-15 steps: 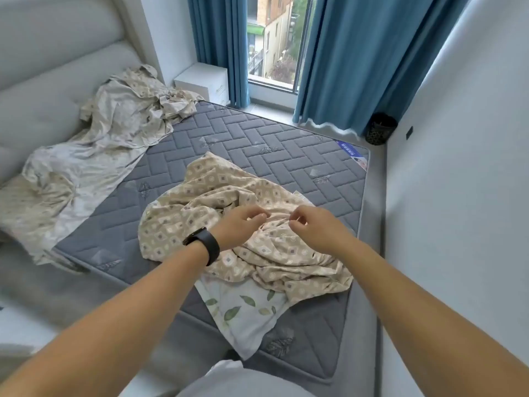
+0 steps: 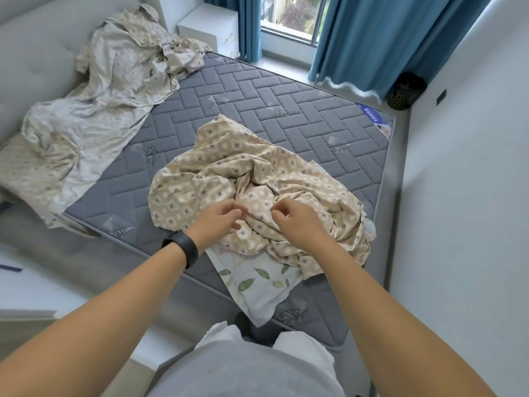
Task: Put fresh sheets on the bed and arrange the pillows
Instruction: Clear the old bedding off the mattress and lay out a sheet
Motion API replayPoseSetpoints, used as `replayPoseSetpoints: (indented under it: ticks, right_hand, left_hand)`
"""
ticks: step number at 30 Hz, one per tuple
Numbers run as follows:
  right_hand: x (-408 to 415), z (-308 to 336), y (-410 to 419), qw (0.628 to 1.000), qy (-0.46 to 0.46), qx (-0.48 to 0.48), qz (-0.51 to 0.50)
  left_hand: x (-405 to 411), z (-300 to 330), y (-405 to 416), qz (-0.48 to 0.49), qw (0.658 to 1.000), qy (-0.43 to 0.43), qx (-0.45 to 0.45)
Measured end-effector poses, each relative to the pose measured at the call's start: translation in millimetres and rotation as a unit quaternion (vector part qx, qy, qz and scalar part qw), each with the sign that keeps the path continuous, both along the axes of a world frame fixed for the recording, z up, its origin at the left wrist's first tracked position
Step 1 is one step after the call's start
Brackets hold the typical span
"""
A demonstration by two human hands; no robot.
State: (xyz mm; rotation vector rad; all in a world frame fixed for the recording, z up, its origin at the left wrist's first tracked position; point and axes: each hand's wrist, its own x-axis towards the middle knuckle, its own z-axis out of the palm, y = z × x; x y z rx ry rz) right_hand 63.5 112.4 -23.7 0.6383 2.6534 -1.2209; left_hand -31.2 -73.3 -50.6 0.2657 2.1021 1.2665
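A crumpled beige sheet with a diamond pattern (image 2: 229, 173) lies on the near part of the bare grey quilted mattress (image 2: 286, 104). Under its near edge a white cloth with green leaves (image 2: 257, 285) sticks out. My left hand (image 2: 217, 219), with a black watch at the wrist, and my right hand (image 2: 294, 222) are on the beige sheet, fingers curled, each pinching a fold of it a short way apart. A second, paler crumpled sheet (image 2: 94, 110) lies along the mattress's left side against the grey padded headboard (image 2: 34, 47).
A white bedside cabinet (image 2: 211, 27) stands at the far left corner by the window. Blue curtains (image 2: 386, 38) hang behind the bed. A dark patterned bin (image 2: 405, 91) sits on the floor at the far right. A white wall (image 2: 472, 167) runs close along the mattress's right edge.
My hands have moved slightly apart along the beige sheet's fold. The view has tilted downward, showing more of my body.
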Motion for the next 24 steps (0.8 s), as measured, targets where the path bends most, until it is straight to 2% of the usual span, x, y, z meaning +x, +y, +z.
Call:
replayPoseSetpoints:
  ticks: [14, 24]
  right_hand:
    - [-39, -2, 33, 0.999, 0.027, -0.031, 0.000]
    - [-84, -33, -3, 0.996, -0.008, -0.080, 0.045]
  left_hand:
    - [-4, 9, 28, 0.029, 0.998, -0.047, -0.016]
    - [-31, -12, -22, 0.126, 0.986, -0.098, -0.054]
